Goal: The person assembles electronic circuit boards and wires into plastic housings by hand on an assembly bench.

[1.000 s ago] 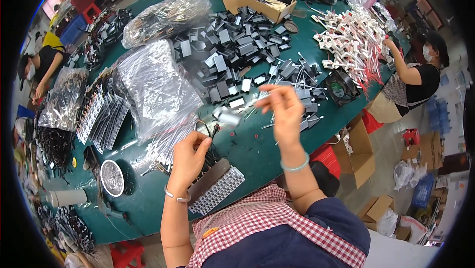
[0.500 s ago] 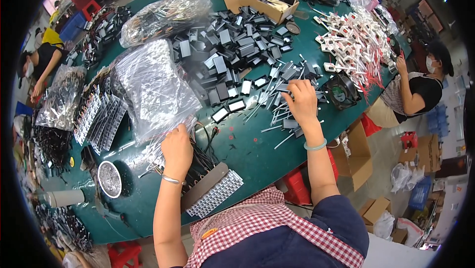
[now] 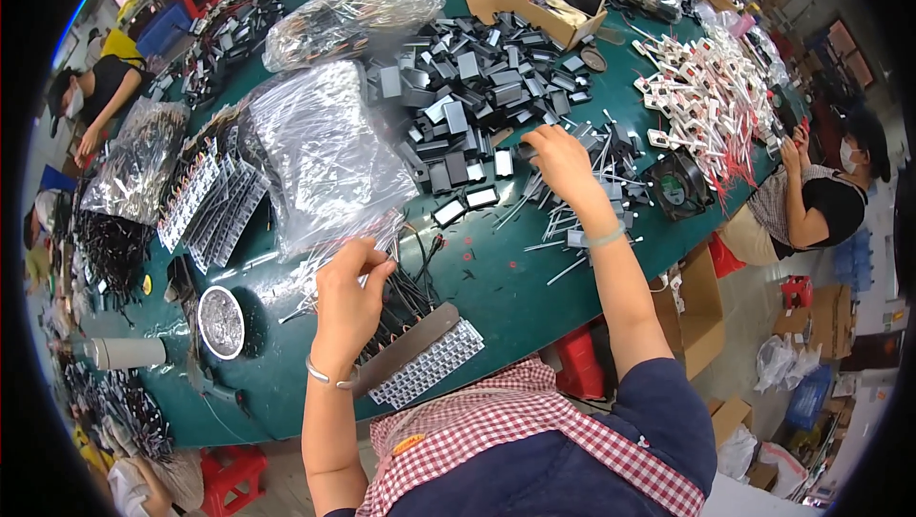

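— So, what's diff now? Both hands look busy tbh.

— Yeah, right hand [image 3: 565, 168] just moved left, off the tubed housings [image 3: 622, 149] to the near edge of the big pile [image 3: 468, 67]. Grip's narrow, w/ what looks like a dark piece [image 3: 524, 150] pinched at the tips.

— K, and the left hand [image 3: 345, 299]?

— Pulled back a bit from the mouth of the clear bag [image 3: 324, 155], by the white tubes [image 3: 307, 280]. Thumb + index are close together; can't tell if there's a tube btwn them, sry.

— Meaning?

— IMO right's loaded, left's at the tubes, and the two are well apart, so nothing's being joined rn AFAICT. FWIW two white-faced housings [image 3: 480, 197] lie on the desk [image 3: 520, 302] btwn the hands, touching neither.
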Tool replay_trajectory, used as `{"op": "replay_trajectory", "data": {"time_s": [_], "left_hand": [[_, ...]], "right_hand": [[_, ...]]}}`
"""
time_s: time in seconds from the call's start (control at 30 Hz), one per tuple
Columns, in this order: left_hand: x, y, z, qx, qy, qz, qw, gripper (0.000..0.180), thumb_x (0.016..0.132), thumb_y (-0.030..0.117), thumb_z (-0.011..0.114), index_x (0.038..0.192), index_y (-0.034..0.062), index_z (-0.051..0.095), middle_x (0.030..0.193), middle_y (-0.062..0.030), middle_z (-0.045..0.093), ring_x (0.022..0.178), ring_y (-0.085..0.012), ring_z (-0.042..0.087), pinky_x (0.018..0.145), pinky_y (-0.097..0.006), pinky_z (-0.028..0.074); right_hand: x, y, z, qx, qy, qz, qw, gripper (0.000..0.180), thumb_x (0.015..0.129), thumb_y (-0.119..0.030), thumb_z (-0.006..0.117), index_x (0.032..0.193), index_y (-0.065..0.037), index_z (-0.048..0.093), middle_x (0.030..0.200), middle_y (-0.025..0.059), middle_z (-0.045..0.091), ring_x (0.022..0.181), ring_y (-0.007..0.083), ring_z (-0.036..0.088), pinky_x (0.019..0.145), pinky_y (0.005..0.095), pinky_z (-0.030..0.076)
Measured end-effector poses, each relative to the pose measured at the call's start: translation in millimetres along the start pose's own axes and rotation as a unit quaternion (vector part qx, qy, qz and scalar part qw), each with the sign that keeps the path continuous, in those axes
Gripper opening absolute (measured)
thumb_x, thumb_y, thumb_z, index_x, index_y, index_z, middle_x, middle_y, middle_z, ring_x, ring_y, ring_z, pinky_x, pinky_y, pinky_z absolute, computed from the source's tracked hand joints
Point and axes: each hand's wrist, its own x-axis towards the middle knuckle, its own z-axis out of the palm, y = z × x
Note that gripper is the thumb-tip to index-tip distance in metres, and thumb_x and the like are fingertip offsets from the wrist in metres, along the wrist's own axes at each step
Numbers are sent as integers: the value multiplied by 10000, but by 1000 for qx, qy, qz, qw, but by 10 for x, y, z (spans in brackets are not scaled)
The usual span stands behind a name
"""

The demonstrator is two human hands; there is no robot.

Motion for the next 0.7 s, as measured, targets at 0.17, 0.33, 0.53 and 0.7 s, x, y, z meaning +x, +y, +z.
{"op": "replay_trajectory", "data": {"time_s": [0.17,0.33,0.53,0.7], "left_hand": [[-28,255,-17,-226,-30,-127,965,136,863,-35,628,999,-24,629,877,-62,654,682,-81,592,596,-229,493],[33,511,-105,-107,59,38,992,139,880,8,629,1015,4,664,719,-98,628,544,-129,531,524,-265,427],[-2,600,-188,-78,97,73,990,74,870,7,631,943,9,639,710,-111,642,557,-222,602,528,-310,459],[-67,505,-190,-49,85,63,993,34,856,-29,642,884,-32,623,727,-87,658,582,-105,599,545,-241,469]], "right_hand": [[-139,-715,-392,391,92,-8,916,414,742,24,688,1146,-50,639,1098,112,631,990,265,615,855,339,487],[-214,-1298,-559,488,67,-44,869,440,740,53,692,1168,-43,650,1103,111,626,989,218,618,824,314,520],[-254,-1632,-646,478,43,-91,872,457,712,45,721,1155,-49,662,1087,114,635,962,232,632,817,319,508],[-296,-1730,-646,442,54,-116,888,449,695,23,756,1129,-55,677,1067,101,641,931,232,630,785,316,509]]}}
